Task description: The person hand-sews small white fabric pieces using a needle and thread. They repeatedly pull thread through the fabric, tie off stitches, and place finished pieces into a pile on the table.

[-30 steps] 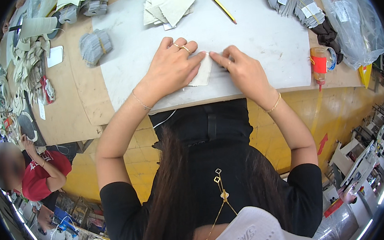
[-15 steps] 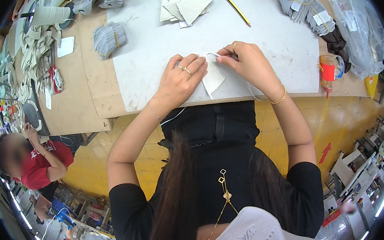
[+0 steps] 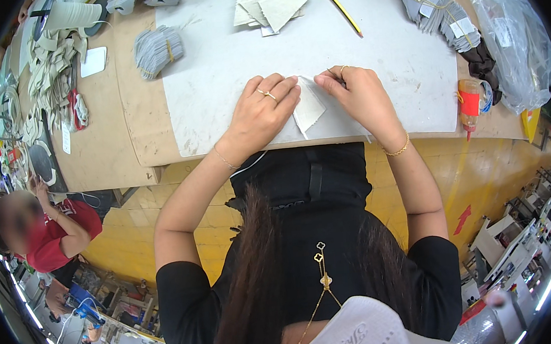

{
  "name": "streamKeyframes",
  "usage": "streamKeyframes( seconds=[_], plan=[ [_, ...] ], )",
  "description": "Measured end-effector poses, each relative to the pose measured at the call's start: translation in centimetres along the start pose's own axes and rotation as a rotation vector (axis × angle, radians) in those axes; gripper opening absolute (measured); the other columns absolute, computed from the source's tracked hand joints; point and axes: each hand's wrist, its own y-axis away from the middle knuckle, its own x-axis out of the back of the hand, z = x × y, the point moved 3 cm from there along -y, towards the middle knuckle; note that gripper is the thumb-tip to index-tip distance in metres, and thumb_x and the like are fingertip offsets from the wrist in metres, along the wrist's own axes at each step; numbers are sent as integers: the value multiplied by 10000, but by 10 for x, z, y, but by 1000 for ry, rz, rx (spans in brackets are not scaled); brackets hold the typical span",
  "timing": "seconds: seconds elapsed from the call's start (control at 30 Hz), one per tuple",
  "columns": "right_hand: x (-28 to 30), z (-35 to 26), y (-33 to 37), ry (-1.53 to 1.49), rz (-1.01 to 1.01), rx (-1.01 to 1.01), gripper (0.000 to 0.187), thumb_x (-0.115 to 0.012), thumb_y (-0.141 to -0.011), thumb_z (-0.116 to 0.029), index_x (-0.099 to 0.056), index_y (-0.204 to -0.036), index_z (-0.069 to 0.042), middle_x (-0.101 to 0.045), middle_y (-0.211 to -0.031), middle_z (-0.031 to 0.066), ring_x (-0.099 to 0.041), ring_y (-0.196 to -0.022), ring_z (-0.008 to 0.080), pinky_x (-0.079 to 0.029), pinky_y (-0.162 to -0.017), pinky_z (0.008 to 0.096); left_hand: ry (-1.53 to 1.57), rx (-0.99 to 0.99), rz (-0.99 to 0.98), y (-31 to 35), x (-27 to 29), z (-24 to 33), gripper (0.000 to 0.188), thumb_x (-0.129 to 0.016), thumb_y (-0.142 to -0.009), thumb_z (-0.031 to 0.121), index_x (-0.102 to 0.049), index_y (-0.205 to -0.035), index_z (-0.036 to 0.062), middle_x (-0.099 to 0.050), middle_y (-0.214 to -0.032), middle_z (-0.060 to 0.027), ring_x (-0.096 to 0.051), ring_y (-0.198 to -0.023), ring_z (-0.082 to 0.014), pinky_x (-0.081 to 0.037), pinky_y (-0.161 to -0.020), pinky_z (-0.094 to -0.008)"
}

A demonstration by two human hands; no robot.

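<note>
A small cream fabric piece (image 3: 310,108) with a zigzag-cut edge lies on the white work sheet near the table's front edge. My left hand (image 3: 266,110) is closed over its left side, fingers together, pressing it down; the fingertips hide part of it. A narrow white strip (image 3: 302,128) runs along the left edge of the piece. At the piece's upper right, my right hand (image 3: 362,99) is closed in a pinch of thumb and forefinger on what looks like the thin white strip, mostly hidden by the fingers.
Cream fabric pieces (image 3: 274,5) and a yellow pencil (image 3: 338,6) lie at the back. Grey banded bundles (image 3: 159,51) sit left, more (image 3: 442,13) right. A red-labelled bottle (image 3: 469,104) and plastic bag (image 3: 517,46) are right. A person in red (image 3: 64,233) works at left.
The white strip that arched between my hands is now largely out of sight. My right hand has shifted slightly, its pinch nearer the table. My left hand stays pressed on the fabric.
</note>
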Motion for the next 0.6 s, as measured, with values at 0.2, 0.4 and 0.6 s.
streamKeyframes(
  seconds=[0.2,0.4,0.6],
  plan=[
    [5,6,-26,16,-143,-41,366,-725,-896,-323,-756,-911,41,-710,-759,217,-697,-699,344,-539,-675,385,-1,-6,-43,2,-1,-2,234,-752,-823,70,-696,-1047,32,-678,-1164,-59,-627,-1062,-215,-472,-883,-375],
    [12,1,-53,-70,-191,106,295,-757,-859,-266,-765,-929,20,-747,-808,167,-712,-713,228,-547,-693,332,-11,-10,-26,3,-1,-2,236,-747,-824,75,-691,-1050,36,-676,-1171,-57,-625,-1066,-212,-470,-887,-380],
    [16,-14,-21,37,-105,175,229,-734,-872,-221,-758,-965,-14,-705,-820,145,-688,-739,274,-541,-699,368,-8,2,-31,4,-1,-1,269,-749,-806,81,-684,-1066,48,-661,-1191,-49,-607,-1081,-218,-464,-897,-387]
  ],
)
